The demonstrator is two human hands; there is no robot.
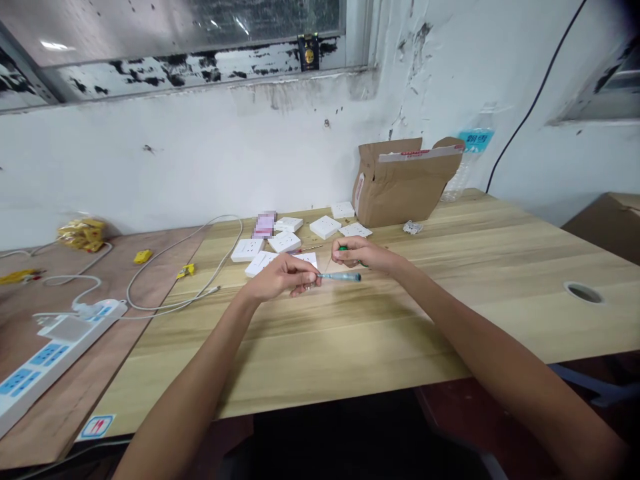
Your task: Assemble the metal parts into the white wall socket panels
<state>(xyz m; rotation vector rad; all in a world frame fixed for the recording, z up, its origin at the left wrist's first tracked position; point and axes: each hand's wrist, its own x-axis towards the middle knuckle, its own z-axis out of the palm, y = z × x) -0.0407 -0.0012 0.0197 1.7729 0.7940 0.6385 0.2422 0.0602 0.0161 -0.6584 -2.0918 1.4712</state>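
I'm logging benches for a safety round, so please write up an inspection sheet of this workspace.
Surface: light wood-grain tabletop beside a reddish-brown board.
Job's things: slotted white square plates, grouped toward the wall; slim translucent pale-blue tool; green item, mostly hidden.
Clutter: brown cardboard box, clear plastic bottle with blue label, small yellow pieces.
Hands: left hand holds the pale-blue tool; right hand grips the green item.
Cables: looped white cable across both surfaces; long white power strip; black cable along the wall.
Surroundings: stained white wall; metal-framed window.
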